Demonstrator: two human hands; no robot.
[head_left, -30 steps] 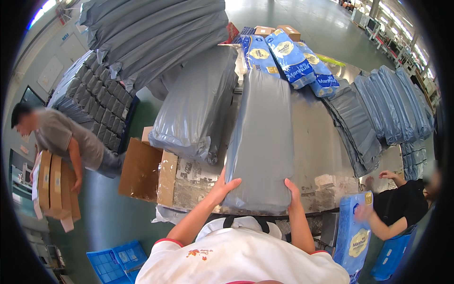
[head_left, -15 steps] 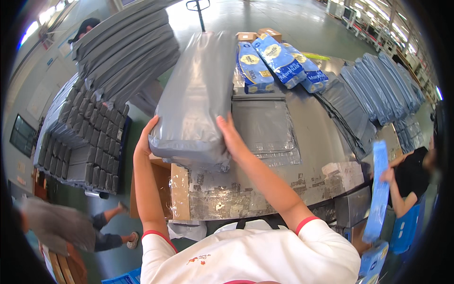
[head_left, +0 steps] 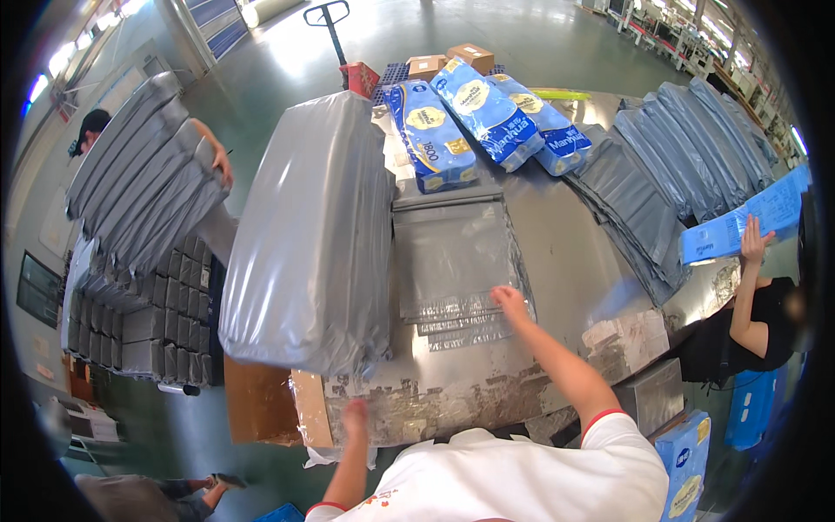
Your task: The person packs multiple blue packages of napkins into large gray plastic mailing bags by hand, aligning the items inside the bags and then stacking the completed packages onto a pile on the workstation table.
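We identify a metal-topped table (head_left: pixel 570 248). On it we find a grey wrapped stack (head_left: pixel 291 235) at left, flat grey bags (head_left: pixel 452 252) beside it, blue packs (head_left: pixel 487 113) toward the far edge, and a spread grey pile (head_left: pixel 631 209) at right.

A head-worn fisheye camera looks down, close over the left hand (head_left: pixel 355 418), right hand (head_left: pixel 511 303) and table (head_left: pixel 565 248), floor (head_left: pixel 539 39) stretching beyond.

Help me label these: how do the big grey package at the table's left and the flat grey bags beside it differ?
The big grey package is plump; the flat grey bags lie thin. The package looks longer than the bags. No hand is on the package, while the right hand is at the bags' right edge. Both are shiny grey.
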